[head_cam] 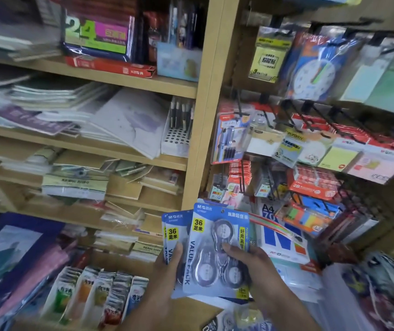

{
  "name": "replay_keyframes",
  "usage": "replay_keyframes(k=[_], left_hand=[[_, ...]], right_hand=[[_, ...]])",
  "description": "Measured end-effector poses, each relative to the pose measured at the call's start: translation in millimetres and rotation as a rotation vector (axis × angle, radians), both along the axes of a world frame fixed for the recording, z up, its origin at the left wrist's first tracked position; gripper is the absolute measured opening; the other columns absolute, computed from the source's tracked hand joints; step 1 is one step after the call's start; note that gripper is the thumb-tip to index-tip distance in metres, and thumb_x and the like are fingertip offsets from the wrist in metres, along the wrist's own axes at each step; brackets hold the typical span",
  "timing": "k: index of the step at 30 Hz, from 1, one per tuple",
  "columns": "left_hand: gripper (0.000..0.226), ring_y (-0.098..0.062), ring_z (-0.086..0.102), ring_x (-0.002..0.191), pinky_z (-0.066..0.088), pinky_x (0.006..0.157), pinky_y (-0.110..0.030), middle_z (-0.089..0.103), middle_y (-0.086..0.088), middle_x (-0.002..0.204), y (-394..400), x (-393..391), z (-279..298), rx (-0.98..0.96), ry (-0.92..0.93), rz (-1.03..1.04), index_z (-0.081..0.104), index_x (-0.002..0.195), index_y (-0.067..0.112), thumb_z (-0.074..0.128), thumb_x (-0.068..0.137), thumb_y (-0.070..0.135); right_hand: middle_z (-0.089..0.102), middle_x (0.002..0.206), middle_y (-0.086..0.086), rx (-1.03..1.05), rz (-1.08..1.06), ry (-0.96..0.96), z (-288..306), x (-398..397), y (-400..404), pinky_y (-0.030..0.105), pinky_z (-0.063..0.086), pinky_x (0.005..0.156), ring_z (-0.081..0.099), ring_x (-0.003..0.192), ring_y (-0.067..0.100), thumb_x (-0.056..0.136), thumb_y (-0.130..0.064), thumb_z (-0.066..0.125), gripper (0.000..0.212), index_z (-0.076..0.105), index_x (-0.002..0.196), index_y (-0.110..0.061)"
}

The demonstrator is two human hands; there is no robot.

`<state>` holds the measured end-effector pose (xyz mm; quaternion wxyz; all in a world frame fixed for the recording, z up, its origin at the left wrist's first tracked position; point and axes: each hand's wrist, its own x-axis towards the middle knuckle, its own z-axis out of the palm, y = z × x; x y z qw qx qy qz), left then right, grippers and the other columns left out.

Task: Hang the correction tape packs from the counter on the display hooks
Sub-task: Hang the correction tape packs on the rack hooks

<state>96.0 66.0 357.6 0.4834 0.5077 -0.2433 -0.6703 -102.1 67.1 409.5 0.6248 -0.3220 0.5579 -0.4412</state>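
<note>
Both hands hold the fanned packs [217, 249] low before the hooks [320, 115]: left hand [167, 271] grips the back ones, right hand [251, 261] pinches the front. Loose fan could slip; hooks look crowded.

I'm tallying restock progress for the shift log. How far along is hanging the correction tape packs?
No correction tape packs are visibly hung on the display hooks yet. In hand: the left hand and right hand hold a fanned stack of correction tape packs, at least three. Left: hanging all of these. The counter's remaining stock can't be seen.
</note>
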Motion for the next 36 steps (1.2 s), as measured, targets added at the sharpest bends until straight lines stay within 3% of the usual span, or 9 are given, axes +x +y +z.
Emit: replay_keyframes(k=[3,9,13,16,20,25,29,33,36], left_hand=[[0.062,-0.035,0.077,0.106,0.056,0.099,-0.062,0.081,-0.009,0.113,-0.1,3.1,1.5,0.013,0.01,-0.015,0.074,0.122,0.026,0.079,0.068,0.058],[0.05,-0.033,0.079,0.096,0.063,0.086,-0.059,0.083,-0.008,0.101,-1.9,2.3,-5.0,0.038,-0.069,0.004,0.077,0.113,0.02,0.091,0.068,0.038],[0.039,-0.037,0.078,0.095,0.062,0.087,-0.06,0.082,-0.01,0.101,-2.5,3.4,-4.8,0.055,-0.099,-0.015,0.078,0.111,0.021,0.087,0.077,0.038],[0.018,-0.032,0.078,0.086,0.064,0.073,-0.046,0.083,-0.008,0.093,-4.8,4.1,-9.0,0.07,-0.121,0.013,0.075,0.108,0.021,0.076,0.092,0.03],[0.014,-0.029,0.081,0.082,0.066,0.076,-0.048,0.083,-0.006,0.092,-5.9,1.8,-4.2,0.052,-0.112,-0.01,0.075,0.108,0.021,0.073,0.094,0.025],[0.043,-0.032,0.079,0.094,0.062,0.09,-0.054,0.083,-0.004,0.098,-12.7,-17.0,16.0,0.063,-0.066,-0.012,0.072,0.116,0.021,0.086,0.077,0.034],[0.048,-0.025,0.075,0.091,0.06,0.076,-0.04,0.082,0.009,0.078,-14.9,-40.9,35.0,0.07,-0.032,-0.043,0.067,0.107,0.025,0.089,0.067,0.039],[0.103,-0.031,0.07,0.116,0.051,0.107,-0.059,0.077,-0.001,0.118,-17.6,-62.3,43.9,0.072,-0.002,-0.042,0.067,0.125,0.029,0.097,0.032,0.06],[0.099,-0.035,0.07,0.118,0.05,0.107,-0.063,0.079,-0.002,0.12,-23.1,-74.2,46.7,0.081,0.017,-0.05,0.07,0.123,0.031,0.1,0.033,0.062]], right_hand=[[0.076,0.106,0.025,-0.016,0.062,-0.022,3.9,-3.4,-2.9,0.035,0.061,0.071,0.076,0.09,0.034,0.077,-0.009,0.078,0.028,0.077,0.103,0.002],[0.075,0.113,0.02,-0.035,-0.006,0.004,3.6,-8.4,-15.2,0.059,0.049,0.105,0.071,0.108,0.04,0.068,-0.019,0.089,0.046,0.078,0.111,-0.007],[0.076,0.107,0.021,-0.039,-0.004,-0.036,5.2,-2.8,-15.8,0.045,0.056,0.088,0.075,0.096,0.036,0.074,-0.015,0.082,0.037,0.076,0.108,-0.001],[0.076,0.112,0.018,-0.032,0.028,-0.032,3.4,3.1,-15.4,0.048,0.055,0.094,0.074,0.102,0.036,0.076,-0.016,0.081,0.039,0.076,0.112,-0.004],[0.076,0.112,0.017,-0.05,0.06,-0.002,9.1,-1.1,-20.6,0.043,0.059,0.083,0.074,0.101,0.036,0.08,-0.016,0.078,0.04,0.072,0.119,-0.007],[0.077,0.112,0.015,-0.111,0.006,0.022,24.4,-23.6,-21.5,0.051,0.056,0.094,0.075,0.101,0.034,0.08,-0.02,0.077,0.035,0.075,0.115,-0.013],[0.076,0.115,0.013,-0.044,-0.154,-0.113,26.0,-50.2,-20.1,0.047,0.056,0.09,0.075,0.101,0.031,0.092,-0.017,0.07,0.028,0.071,0.119,-0.011],[0.076,0.117,0.013,0.017,-0.158,-0.144,27.5,-65.7,-18.0,0.043,0.058,0.081,0.074,0.105,0.032,0.092,-0.023,0.071,0.038,0.068,0.127,-0.009],[0.077,0.112,0.012,0.012,-0.168,-0.136,32.1,-76.0,-18.4,0.043,0.057,0.079,0.075,0.101,0.032,0.091,-0.022,0.072,0.034,0.068,0.123,-0.01]])
